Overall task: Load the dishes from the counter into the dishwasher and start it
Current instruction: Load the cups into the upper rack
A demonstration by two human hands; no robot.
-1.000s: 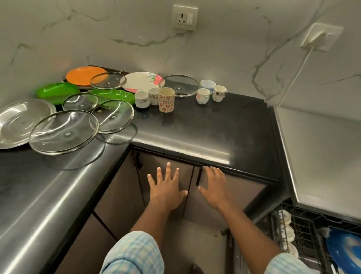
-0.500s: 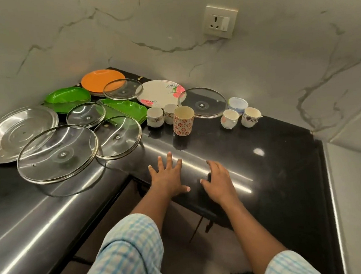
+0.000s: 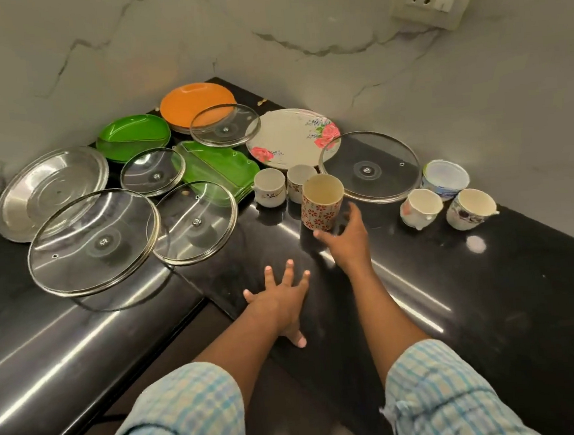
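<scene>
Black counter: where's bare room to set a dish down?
Bare: the black counter right of the right hand, in front of the rightmost white patterned cup; also the left stretch in front of the large glass lid. Crowded: the back corner, from the round steel plate to the white plastic bowl.

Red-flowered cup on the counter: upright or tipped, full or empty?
Upright and empty: the red-flowered cup stands mouth-up, bare pale interior visible.
</scene>
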